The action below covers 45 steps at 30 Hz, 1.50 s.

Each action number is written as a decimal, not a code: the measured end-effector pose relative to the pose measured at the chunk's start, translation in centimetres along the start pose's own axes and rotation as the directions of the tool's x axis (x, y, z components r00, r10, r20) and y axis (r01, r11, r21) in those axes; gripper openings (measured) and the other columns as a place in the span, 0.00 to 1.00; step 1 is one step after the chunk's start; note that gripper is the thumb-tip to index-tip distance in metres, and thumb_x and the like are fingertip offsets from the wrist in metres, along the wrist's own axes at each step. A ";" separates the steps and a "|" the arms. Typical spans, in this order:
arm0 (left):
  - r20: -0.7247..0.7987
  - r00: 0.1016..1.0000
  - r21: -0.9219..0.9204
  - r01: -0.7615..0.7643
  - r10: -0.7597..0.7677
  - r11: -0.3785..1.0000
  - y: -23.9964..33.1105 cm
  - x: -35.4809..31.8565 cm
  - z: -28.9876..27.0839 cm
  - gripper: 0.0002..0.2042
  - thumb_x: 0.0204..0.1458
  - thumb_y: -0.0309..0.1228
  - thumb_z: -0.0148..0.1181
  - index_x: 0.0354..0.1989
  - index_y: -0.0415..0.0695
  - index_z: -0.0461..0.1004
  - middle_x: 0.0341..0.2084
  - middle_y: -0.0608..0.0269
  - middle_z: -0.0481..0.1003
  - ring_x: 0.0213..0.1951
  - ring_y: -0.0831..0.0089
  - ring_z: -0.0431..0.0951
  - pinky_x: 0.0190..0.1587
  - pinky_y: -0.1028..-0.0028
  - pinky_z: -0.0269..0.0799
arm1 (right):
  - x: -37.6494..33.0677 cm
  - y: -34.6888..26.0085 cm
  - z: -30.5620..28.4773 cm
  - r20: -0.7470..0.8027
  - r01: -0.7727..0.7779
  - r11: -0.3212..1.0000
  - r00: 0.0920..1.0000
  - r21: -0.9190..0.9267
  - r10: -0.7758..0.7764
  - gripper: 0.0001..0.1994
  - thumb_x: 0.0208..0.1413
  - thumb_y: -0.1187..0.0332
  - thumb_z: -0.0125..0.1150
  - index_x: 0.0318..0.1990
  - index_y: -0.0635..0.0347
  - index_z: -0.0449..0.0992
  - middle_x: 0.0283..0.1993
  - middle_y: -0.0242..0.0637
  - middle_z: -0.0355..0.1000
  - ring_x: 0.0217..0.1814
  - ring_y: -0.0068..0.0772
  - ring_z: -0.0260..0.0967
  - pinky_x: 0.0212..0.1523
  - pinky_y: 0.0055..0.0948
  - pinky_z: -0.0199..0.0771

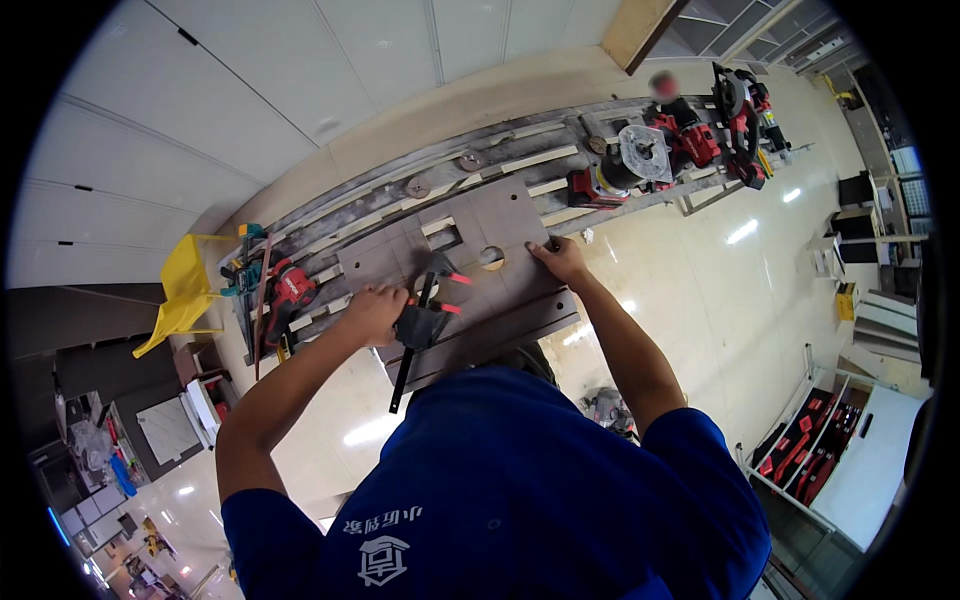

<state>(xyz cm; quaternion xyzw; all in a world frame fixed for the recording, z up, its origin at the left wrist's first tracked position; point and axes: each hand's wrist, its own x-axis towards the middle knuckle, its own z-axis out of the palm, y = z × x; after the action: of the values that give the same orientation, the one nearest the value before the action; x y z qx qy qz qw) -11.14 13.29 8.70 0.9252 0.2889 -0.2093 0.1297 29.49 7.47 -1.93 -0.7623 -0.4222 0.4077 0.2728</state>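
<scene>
A brown-grey wooden board (520, 270) lies across the slatted bench in front of me, with a square cutout, a round hole and small holes near its corners. My left hand (376, 314) is wrapped round the grip of a black bar clamp (420, 326) with red pads. The clamp is over the near left part of the board, its dark bar pointing back toward me. My right hand (562, 262) grips the board's right edge, thumb on top; its other fingers are partly hidden. Along the near side runs a long board strip (500, 338).
On the slatted bench (345, 215), a router with a clear base (640, 155), a red drill (690, 140) and a circular saw (738, 115) stand at right. A red sander (290, 288) is at left, beside a yellow chair (185, 290). White cabinets (250, 90) line the far side.
</scene>
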 end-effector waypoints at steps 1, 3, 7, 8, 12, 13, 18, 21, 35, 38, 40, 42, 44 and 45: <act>-0.008 0.999 -0.118 0.035 -0.036 0.992 -1.2 -0.9 0.2 0.30 0.36 0.34 0.69 0.50 0.40 0.65 0.44 0.51 0.74 0.50 0.54 0.74 0.51 0.56 0.70 | 0.1 -0.1 -0.1 0.004 0.004 1.000 1.000 0.005 -0.004 0.34 0.48 0.44 0.69 0.47 0.73 0.78 0.40 0.48 0.79 0.40 0.36 0.77 0.44 0.33 0.76; -0.103 0.989 -0.396 0.052 -0.101 0.917 -3.0 -3.6 0.4 0.30 0.37 0.32 0.69 0.52 0.39 0.65 0.42 0.49 0.75 0.47 0.53 0.76 0.51 0.59 0.70 | 0.0 0.2 -0.2 0.015 0.001 1.000 1.000 0.009 -0.001 0.35 0.48 0.43 0.69 0.47 0.73 0.78 0.40 0.48 0.79 0.41 0.35 0.77 0.44 0.33 0.75; -0.183 0.899 -0.875 0.036 -0.398 0.483 -2.4 -12.0 -0.8 0.28 0.45 0.25 0.65 0.57 0.39 0.64 0.42 0.51 0.75 0.46 0.65 0.76 0.51 0.69 0.71 | 0.1 -0.3 -0.3 0.089 -0.054 0.998 0.995 0.031 0.051 0.34 0.50 0.43 0.68 0.47 0.72 0.78 0.41 0.46 0.79 0.42 0.33 0.76 0.44 0.33 0.75; -0.199 0.879 -0.980 -0.176 -0.433 0.092 -2.7 -14.4 2.5 0.27 0.48 0.28 0.63 0.58 0.38 0.64 0.45 0.52 0.74 0.49 0.65 0.76 0.52 0.66 0.71 | 0.0 -1.2 -0.5 0.091 -0.065 0.998 0.994 -0.002 0.065 0.33 0.50 0.44 0.68 0.47 0.71 0.78 0.41 0.46 0.79 0.42 0.32 0.76 0.44 0.33 0.75; -0.008 0.860 -0.865 -0.262 -0.510 -0.429 1.4 -21.0 1.4 0.27 0.47 0.23 0.55 0.59 0.40 0.62 0.45 0.55 0.73 0.50 0.60 0.76 0.53 0.59 0.73 | -0.3 -1.1 -0.4 0.066 -0.075 0.997 0.995 -0.006 0.075 0.30 0.52 0.46 0.68 0.46 0.71 0.78 0.41 0.44 0.79 0.43 0.30 0.76 0.45 0.32 0.74; 0.137 0.843 -0.875 -0.142 -0.520 -0.463 1.8 -22.6 1.9 0.28 0.43 0.19 0.53 0.57 0.41 0.63 0.43 0.57 0.73 0.48 0.60 0.77 0.50 0.60 0.74 | -0.1 -0.7 -0.2 0.062 -0.047 0.999 0.997 0.026 0.045 0.28 0.52 0.48 0.67 0.45 0.70 0.79 0.40 0.41 0.78 0.40 0.27 0.74 0.44 0.30 0.73; 0.396 0.722 -0.911 0.229 -0.567 -0.343 2.8 -23.6 10.2 0.14 0.39 0.21 0.57 0.39 0.42 0.73 0.28 0.63 0.76 0.30 0.73 0.76 0.32 0.72 0.72 | 0.4 0.1 -0.3 0.094 -0.022 0.999 0.995 -0.035 0.025 0.28 0.53 0.47 0.67 0.45 0.68 0.79 0.37 0.34 0.76 0.37 0.23 0.68 0.40 0.28 0.71; 0.503 0.673 -0.864 0.408 -0.542 -0.295 2.8 -20.5 11.1 0.12 0.42 0.24 0.57 0.38 0.39 0.73 0.27 0.62 0.76 0.30 0.71 0.77 0.31 0.70 0.72 | -0.2 -0.9 -0.1 0.078 -0.061 0.998 0.995 0.024 0.059 0.28 0.52 0.47 0.69 0.42 0.70 0.79 0.37 0.39 0.78 0.38 0.25 0.71 0.41 0.30 0.72; 0.348 0.814 -0.933 0.347 -0.465 -0.091 -1.2 -14.8 12.2 0.13 0.48 0.31 0.54 0.39 0.36 0.70 0.24 0.58 0.74 0.26 0.69 0.80 0.28 0.68 0.74 | 0.2 -0.1 0.1 0.082 -0.109 0.993 0.991 0.054 0.104 0.28 0.53 0.47 0.68 0.41 0.70 0.79 0.36 0.37 0.77 0.37 0.25 0.69 0.42 0.28 0.70; 0.474 0.772 -0.875 0.467 -0.424 -0.127 -1.7 -14.2 10.3 0.12 0.49 0.31 0.54 0.39 0.37 0.70 0.24 0.58 0.74 0.26 0.69 0.80 0.28 0.68 0.74 | -0.1 -0.5 0.1 0.065 -0.095 0.993 0.994 0.070 0.090 0.26 0.53 0.47 0.68 0.39 0.69 0.80 0.34 0.36 0.77 0.36 0.24 0.68 0.40 0.29 0.70; 0.511 0.763 -0.852 0.510 -0.396 -0.117 -2.4 -13.9 9.7 0.12 0.48 0.27 0.54 0.40 0.36 0.69 0.25 0.58 0.74 0.25 0.70 0.79 0.26 0.69 0.73 | -0.1 -0.7 0.1 0.066 -0.094 0.995 0.994 0.029 0.092 0.26 0.53 0.47 0.68 0.37 0.69 0.80 0.33 0.36 0.77 0.36 0.24 0.69 0.40 0.29 0.71; 0.512 0.774 -0.856 0.498 -0.374 -0.140 -2.7 -13.7 9.7 0.11 0.47 0.25 0.54 0.40 0.35 0.69 0.25 0.57 0.75 0.25 0.69 0.78 0.26 0.69 0.73 | 0.0 -0.9 0.0 0.060 -0.102 0.995 0.993 -0.009 0.103 0.27 0.53 0.47 0.68 0.36 0.69 0.81 0.32 0.36 0.77 0.35 0.24 0.69 0.39 0.29 0.71; 0.475 0.804 -0.880 0.433 -0.359 -0.195 -2.8 -13.5 10.1 0.11 0.47 0.24 0.54 0.39 0.34 0.69 0.25 0.57 0.75 0.24 0.68 0.79 0.27 0.68 0.74 | -0.1 -1.5 0.0 0.043 -0.120 0.992 0.992 -0.042 0.121 0.27 0.52 0.46 0.68 0.35 0.69 0.81 0.31 0.36 0.77 0.34 0.24 0.70 0.38 0.29 0.71; 0.478 0.798 -0.878 0.433 -0.366 -0.202 -2.6 -13.4 10.2 0.11 0.47 0.23 0.53 0.39 0.34 0.69 0.25 0.57 0.74 0.25 0.67 0.79 0.27 0.68 0.74 | 0.0 -1.5 -0.1 0.058 -0.114 0.992 0.991 -0.056 0.117 0.27 0.53 0.45 0.68 0.35 0.68 0.81 0.31 0.35 0.76 0.34 0.24 0.69 0.38 0.29 0.71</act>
<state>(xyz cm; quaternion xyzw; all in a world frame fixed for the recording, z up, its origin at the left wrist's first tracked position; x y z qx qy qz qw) -25.86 5.31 5.64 0.3956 0.6202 0.0093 0.6773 28.91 8.18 -0.77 -0.7796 -0.3962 0.4346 0.2154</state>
